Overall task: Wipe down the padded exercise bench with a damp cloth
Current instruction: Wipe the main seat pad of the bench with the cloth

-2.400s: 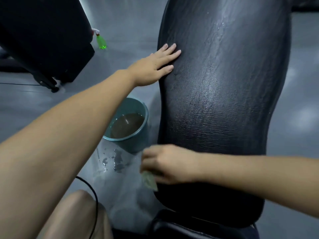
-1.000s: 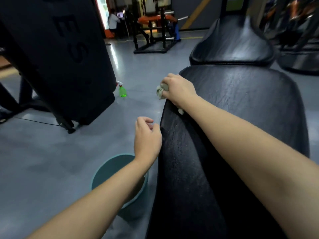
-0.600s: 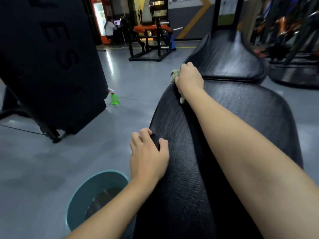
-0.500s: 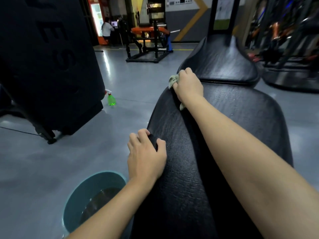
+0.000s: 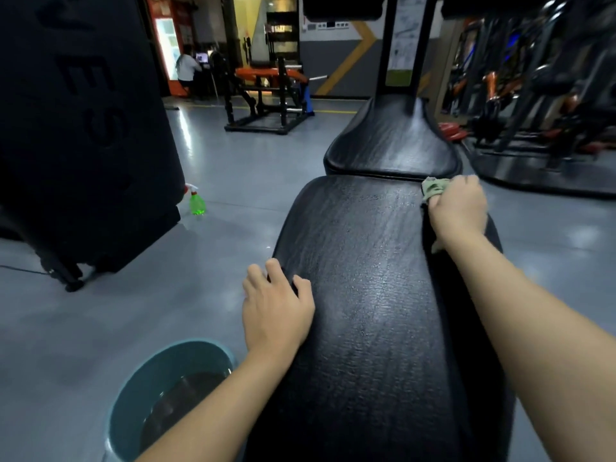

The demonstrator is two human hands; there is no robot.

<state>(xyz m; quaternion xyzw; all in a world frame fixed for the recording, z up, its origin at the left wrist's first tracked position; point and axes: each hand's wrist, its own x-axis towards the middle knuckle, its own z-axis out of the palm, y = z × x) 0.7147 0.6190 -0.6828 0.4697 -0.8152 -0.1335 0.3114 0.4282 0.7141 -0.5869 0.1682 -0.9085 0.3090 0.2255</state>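
The long black surface (image 5: 366, 328) runs up the middle of the frame from the bottom edge to a seam just above centre, where a far pad (image 5: 390, 141) begins. At lower left a teal bucket (image 5: 146, 371) of murky water stands on the floor just beside it. The left grip (image 5: 276, 308) braces mid-frame on the surface's left edge, fingers bent over the side and thumb on top, holding nothing else. The right grip (image 5: 458, 208) is at the upper right corner of the surface, just short of the seam. Its fingers are closed tight round a bunched green cloth (image 5: 433, 188) pressed to the padding, and a scrap of it shows below the wrist. A small green spray bottle (image 5: 196, 203) stands on the floor at centre left, well apart. The cloth sits at the far end of the surface's long axis, so the stretch along the right side lies down-frame from it, toward the wearer. The right grip, on that side, looks the one to draw it back; the left is nearer the opposite edge.
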